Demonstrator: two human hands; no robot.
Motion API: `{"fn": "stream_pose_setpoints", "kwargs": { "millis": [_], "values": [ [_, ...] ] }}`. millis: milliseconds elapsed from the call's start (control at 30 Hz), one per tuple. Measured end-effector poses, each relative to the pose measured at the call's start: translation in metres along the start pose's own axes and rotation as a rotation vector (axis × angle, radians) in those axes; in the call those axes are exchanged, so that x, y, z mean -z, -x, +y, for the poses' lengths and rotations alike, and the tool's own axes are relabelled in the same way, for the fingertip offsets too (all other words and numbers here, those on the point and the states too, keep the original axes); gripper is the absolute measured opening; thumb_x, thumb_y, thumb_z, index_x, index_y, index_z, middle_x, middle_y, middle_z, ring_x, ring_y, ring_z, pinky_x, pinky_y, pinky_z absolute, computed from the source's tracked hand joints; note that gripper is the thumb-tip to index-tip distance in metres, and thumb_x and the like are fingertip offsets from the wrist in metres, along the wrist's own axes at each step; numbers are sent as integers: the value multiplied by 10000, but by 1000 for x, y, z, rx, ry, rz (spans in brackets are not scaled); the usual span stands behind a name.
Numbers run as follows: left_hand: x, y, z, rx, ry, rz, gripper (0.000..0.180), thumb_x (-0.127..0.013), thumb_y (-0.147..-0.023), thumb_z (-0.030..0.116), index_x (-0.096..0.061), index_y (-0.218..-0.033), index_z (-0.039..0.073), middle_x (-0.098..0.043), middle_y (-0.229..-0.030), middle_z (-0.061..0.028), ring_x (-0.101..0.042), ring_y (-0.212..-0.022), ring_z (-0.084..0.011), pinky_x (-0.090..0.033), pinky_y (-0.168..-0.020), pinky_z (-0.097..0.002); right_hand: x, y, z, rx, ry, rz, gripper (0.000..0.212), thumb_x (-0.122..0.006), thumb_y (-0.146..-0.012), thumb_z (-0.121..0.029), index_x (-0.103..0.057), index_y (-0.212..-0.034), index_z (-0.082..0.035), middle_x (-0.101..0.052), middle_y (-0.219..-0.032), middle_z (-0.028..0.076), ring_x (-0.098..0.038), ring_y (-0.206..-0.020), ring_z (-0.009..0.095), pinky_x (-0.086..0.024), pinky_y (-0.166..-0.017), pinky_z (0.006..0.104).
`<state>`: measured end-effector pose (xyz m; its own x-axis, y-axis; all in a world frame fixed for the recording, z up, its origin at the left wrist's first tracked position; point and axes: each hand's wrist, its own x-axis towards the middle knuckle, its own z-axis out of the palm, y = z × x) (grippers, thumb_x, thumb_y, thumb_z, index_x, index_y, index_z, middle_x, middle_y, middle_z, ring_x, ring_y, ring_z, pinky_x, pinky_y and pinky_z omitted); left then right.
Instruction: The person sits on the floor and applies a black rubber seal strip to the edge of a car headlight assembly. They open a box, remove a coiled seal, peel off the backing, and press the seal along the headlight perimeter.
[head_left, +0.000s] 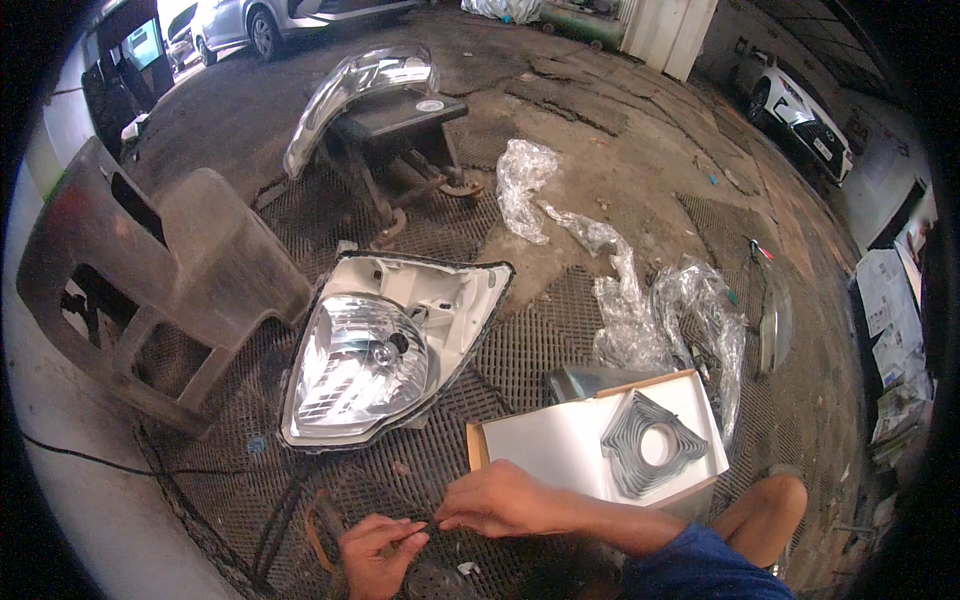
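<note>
We pinch a thin black sealant strip [428,524] between both hands: left hand [378,552] below, right hand [497,500] above, nearer the chrome-reflector headlight housing [385,345] lying ahead-left.

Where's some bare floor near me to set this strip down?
Bare mesh mat lies between the headlight and the crumpled plastic wrap. Bare concrete lies beyond, past the metal stand. It is crowded around the white box by your hands.
</note>
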<state>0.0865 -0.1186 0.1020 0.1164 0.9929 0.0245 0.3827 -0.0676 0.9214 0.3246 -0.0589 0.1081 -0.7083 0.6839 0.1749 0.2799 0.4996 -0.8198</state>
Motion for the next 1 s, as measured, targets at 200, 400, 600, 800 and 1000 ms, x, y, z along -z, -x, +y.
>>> {"fn": "stream_pose_setpoints", "kwargs": {
  "millis": [200, 400, 600, 800, 1000],
  "values": [
    [27, -1, -6, 20, -125, -91, 149, -806, -792, 46, -785, -930, -5, -734, -807, -135, -716, -770, -206, -567, -741, -322, 8, -14, 5, 49, 17, -41, 172, -723, -892, -186, -677, -975, -44, -628, -797, 105, -651, -731, 346, -503, -624, 432],
    [17, -20, 7, -13, 15, -234, 310, -826, -806, 105, -767, -1104, 47, -699, -871, -88, -668, -740, -169, -528, -677, -292, 12, -9, -11, -57, 94, 69, 157, -791, -826, -127, -689, -915, -48, -646, -756, 93, -660, -678, 288, -502, -575, 391],
    [15, -17, 7, 25, 31, -190, 299, -832, -817, 136, -765, -1094, 48, -707, -840, -96, -673, -730, -200, -528, -642, -304, -4, -14, -12, -1, 152, 20, 133, -725, -851, -114, -623, -914, -54, -579, -757, 84, -636, -675, 296, -496, -556, 415],
    [9, -19, -1, -176, -38, -84, 180, -821, -814, 113, -789, -976, 40, -706, -800, -94, -670, -686, -227, -526, -607, -328, 6, -13, -13, 28, 197, -44, 139, -722, -830, -100, -624, -919, -61, -563, -742, 78, -635, -668, 285, -494, -560, 409],
    [15, -16, 3, -81, -84, -131, 159, -818, -816, 109, -788, -957, 42, -679, -741, -90, -662, -662, -224, -508, -590, -331, 27, -13, -16, 4, 214, -110, 172, -743, -834, -125, -653, -968, -66, -596, -765, 71, -654, -682, 280, -503, -569, 402]
  ]
}}
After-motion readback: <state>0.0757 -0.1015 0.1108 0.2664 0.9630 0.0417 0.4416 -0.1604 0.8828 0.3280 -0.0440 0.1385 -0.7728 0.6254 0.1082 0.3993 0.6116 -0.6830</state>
